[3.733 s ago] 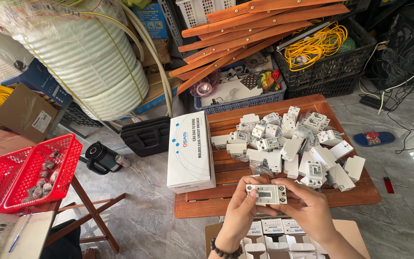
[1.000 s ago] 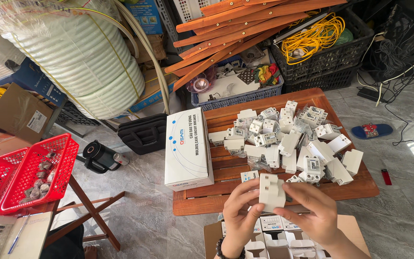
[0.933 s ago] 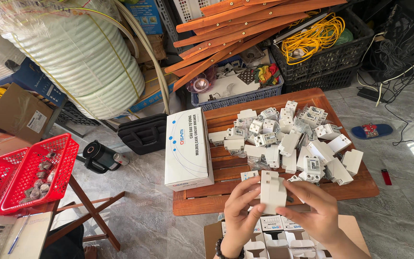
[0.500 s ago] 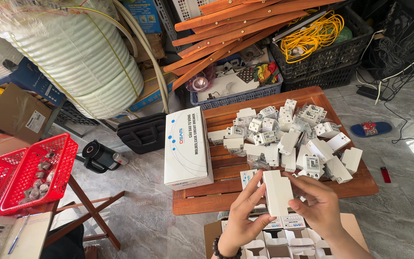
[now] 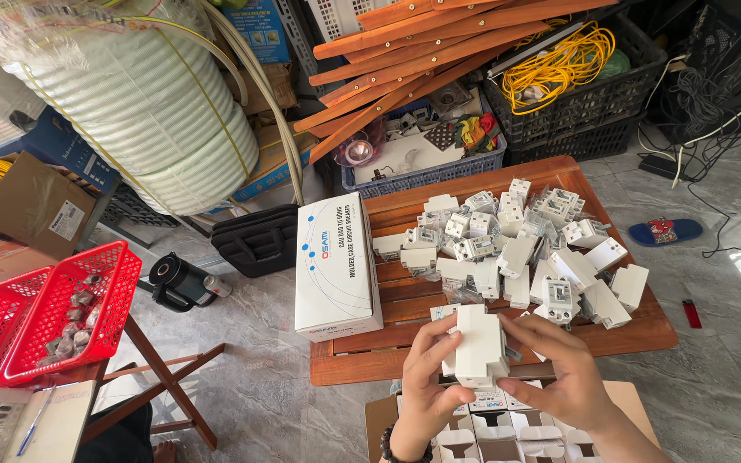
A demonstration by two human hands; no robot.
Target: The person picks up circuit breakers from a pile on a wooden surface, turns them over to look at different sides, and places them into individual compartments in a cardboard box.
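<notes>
Left hand (image 5: 426,390) and right hand (image 5: 563,373) both closed on one white breaker unit (image 5: 478,347), fingers wrapped around its sides, thumbs toward the front. Unit was held upright in the air, above the near edge of the low wooden table (image 5: 370,360) and over the open carton of small white boxes (image 5: 508,429) at the bottom of the head view. Carton appeared mostly filled; flaps stood open.

Behind the hands: loose pile of breaker units (image 5: 516,244) heaped on the table, several near its right edge. A large white box (image 5: 336,266) lay on the table's left part, just beside the pile.

Risks, as judged:
- Grip was by fingertips on smooth plastic; a slip would likely drop the unit onto the carton or the tile floor (image 5: 259,377).
- Open flaps could catch the unit if lowered crooked, crushing a flap.
- Pile was unstable-looking; a knock from a forearm could send edge pieces off the table.
- Red baskets (image 5: 53,309) at left stood well apart, no concern.
</notes>
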